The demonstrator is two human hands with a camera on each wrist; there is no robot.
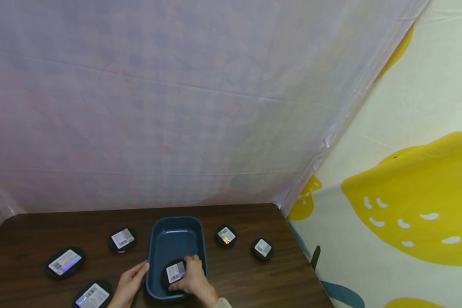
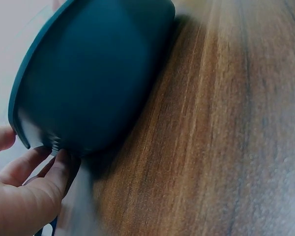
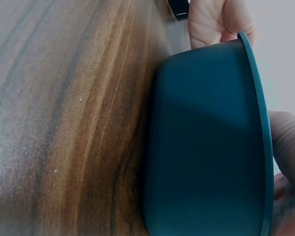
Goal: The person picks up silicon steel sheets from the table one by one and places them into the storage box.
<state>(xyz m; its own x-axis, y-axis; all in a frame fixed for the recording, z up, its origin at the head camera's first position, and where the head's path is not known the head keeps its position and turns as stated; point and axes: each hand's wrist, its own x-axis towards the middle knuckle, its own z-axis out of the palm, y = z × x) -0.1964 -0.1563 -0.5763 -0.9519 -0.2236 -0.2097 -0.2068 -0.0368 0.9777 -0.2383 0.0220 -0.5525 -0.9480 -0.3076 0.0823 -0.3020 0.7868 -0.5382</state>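
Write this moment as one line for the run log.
left hand: touches side of blue tray | right hand: grips black round item inside tray | other black round items: on brown table

The tray (image 1: 179, 246) is deep blue, the disc (image 1: 173, 274) inside it black with a white, black-barred label (image 1: 175, 271). Dark brown wood grain streaks the table (image 1: 246, 282), the back cloth (image 1: 169, 107) is pale lilac with faint checks, and the side cloth (image 1: 408, 107) is cream, printed with white-flecked yellow lemons (image 1: 423, 188)
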